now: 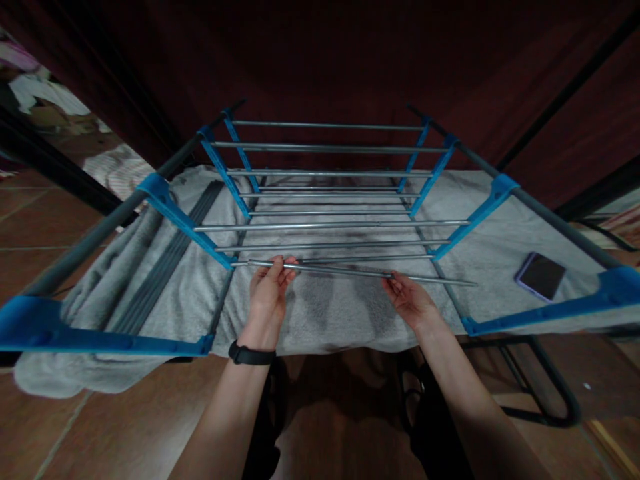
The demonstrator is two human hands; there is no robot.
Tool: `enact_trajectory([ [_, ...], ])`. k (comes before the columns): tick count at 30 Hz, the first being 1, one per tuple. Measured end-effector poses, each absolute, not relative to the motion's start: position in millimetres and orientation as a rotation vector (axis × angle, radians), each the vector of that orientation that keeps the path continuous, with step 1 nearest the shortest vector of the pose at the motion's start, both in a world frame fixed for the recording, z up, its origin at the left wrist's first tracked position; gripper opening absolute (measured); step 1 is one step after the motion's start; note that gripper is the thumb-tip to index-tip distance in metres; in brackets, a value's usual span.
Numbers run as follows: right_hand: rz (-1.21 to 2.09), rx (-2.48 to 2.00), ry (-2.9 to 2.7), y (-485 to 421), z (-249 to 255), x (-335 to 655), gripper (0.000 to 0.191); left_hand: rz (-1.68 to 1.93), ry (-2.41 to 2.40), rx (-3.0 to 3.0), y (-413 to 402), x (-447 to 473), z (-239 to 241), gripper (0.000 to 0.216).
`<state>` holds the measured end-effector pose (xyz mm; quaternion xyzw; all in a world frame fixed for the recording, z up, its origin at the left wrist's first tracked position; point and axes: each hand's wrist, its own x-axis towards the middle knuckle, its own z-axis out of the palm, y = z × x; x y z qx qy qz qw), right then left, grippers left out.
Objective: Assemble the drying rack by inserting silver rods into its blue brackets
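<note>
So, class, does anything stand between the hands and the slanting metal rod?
Nothing visible does: the left hand grips the rod near one end, and the right hand holds it further along. The blue side pieces stand to either side, not between.

No readable text, labels, numbers or signs anywhere.

Dim room: dark red fabric (320, 60) hangs across the top, grey blanket (505, 247) spreads across the middle, brown tiled floor (35, 280) lower left, black tubular frame (560, 421) lower right.
</note>
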<state>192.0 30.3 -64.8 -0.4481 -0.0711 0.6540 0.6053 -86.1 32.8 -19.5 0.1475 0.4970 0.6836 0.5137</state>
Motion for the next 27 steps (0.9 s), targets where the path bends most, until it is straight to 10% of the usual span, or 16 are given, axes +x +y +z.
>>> enact_trajectory([
  [27, 1.588, -1.048, -0.181, 24.8, -68.9, 177.6, 0.011, 1.502, 1.189, 0.433, 28.7, -52.1, -37.7, 0.032],
])
